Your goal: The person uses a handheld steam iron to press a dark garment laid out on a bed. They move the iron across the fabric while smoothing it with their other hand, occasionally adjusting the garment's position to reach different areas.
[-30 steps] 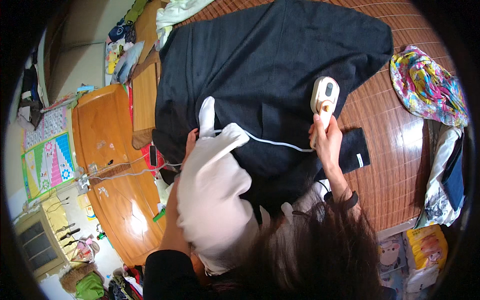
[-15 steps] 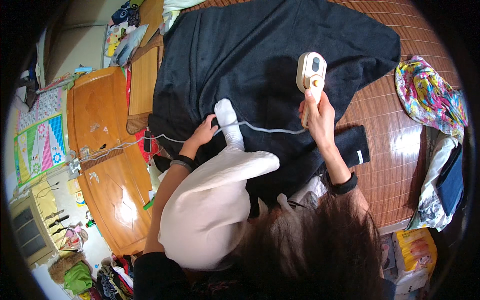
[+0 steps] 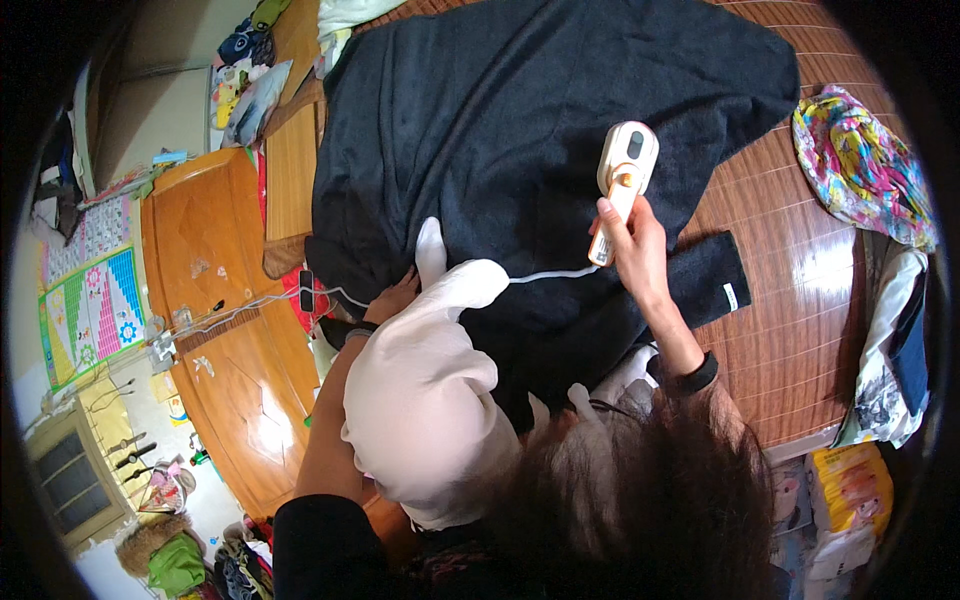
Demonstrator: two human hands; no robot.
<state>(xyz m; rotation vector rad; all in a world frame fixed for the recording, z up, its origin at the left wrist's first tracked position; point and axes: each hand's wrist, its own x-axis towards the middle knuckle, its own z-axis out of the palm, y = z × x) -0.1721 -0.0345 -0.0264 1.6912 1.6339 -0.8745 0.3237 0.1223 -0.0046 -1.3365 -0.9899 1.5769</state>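
Observation:
My right hand (image 3: 630, 245) grips the handle of a white handheld iron (image 3: 627, 155), with its head over a large dark cloth (image 3: 520, 90). A pale cord (image 3: 550, 275) runs from the handle leftward across the cloth. My left hand (image 3: 395, 298) rests at the cloth's left side near a white-socked foot (image 3: 432, 250), its fingertips shadowed and partly hidden. My pale-trousered leg (image 3: 420, 400) covers the middle of the cord and part of that hand's surroundings. Hair hangs over the lower middle of the view.
The cloth lies on a brown slatted mat (image 3: 800, 320). Folded clothes (image 3: 890, 350) and a floral scarf (image 3: 860, 160) lie at the right. A wooden cabinet (image 3: 220, 240), a black phone-like object (image 3: 306, 290), wires and piled soft items (image 3: 250, 70) are at the left.
The iron in my right hand rose toward the upper left, then dipped slightly. My left hand reached beside the foot and has since drawn slightly down, partly behind the leg, which shifted too.

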